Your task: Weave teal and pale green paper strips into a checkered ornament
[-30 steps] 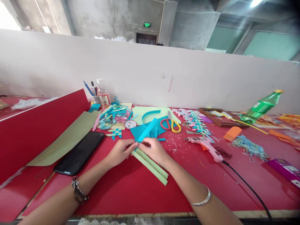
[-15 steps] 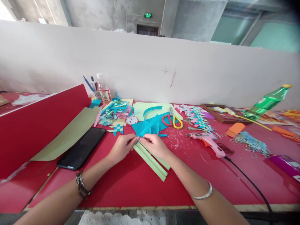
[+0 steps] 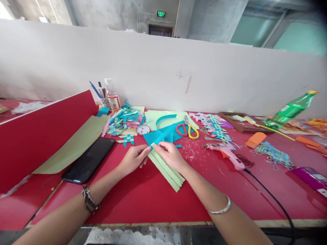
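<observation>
My left hand (image 3: pixel 135 158) pinches the end of a blue paper strip (image 3: pixel 162 136) where it crosses pale green paper strips (image 3: pixel 166 171). Opposite it, my right hand (image 3: pixel 170 156) is closed on the upper ends of the green strips, which slant down towards me. Just beyond my fingers lies a sheet of blue paper (image 3: pixel 151 136), partly under the strips. Red-and-yellow-handled scissors (image 3: pixel 189 131) rest on its right edge. A small woven blue and green paper piece (image 3: pixel 127 139) sits to the left of my hands.
A black phone (image 3: pixel 88 160) lies at left, near a heap of paper strips (image 3: pixel 125 120). To the right are a pink glue gun (image 3: pixel 226 153) with a trailing cord, woven paper chains (image 3: pixel 217 129) and a leaning green bottle (image 3: pixel 291 110). A white partition (image 3: pixel 153 71) stands behind.
The green strips have drawn closer together, and their lower ends have shifted slightly up. My right hand has moved a little over their upper ends.
</observation>
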Demonstrator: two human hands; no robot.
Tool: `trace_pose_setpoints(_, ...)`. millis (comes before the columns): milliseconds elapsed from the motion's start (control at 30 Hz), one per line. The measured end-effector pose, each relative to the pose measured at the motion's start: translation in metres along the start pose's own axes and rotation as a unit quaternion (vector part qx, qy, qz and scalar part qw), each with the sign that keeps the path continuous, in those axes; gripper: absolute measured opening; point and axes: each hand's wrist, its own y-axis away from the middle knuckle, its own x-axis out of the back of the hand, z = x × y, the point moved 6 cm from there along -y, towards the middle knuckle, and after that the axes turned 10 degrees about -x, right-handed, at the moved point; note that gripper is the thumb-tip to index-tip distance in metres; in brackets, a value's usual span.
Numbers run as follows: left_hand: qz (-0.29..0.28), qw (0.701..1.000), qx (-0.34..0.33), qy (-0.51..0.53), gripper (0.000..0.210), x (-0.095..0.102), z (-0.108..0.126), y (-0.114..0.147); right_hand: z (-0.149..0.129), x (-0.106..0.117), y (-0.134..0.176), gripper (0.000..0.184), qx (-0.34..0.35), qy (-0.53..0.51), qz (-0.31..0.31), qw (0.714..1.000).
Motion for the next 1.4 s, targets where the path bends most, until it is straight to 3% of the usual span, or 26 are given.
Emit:
trace_pose_setpoints(600, 0.035, 0.999, 0.009, -0.002, 0.040, 0.0046, -0.0027, -0.0012, -0.0038, -0.0019, 0.0018, 0.033, 0.006, 0.007, -0.018, 1.000)
trace_pose_setpoints(1400, 0.019, 1.000, 0.008, 0.010, 0.036, 0.0033, -0.0008, -0.0017, -0.0037, -0.0042, 0.0028, 0.032, 0.034, 0.044, -0.029, 0.998)
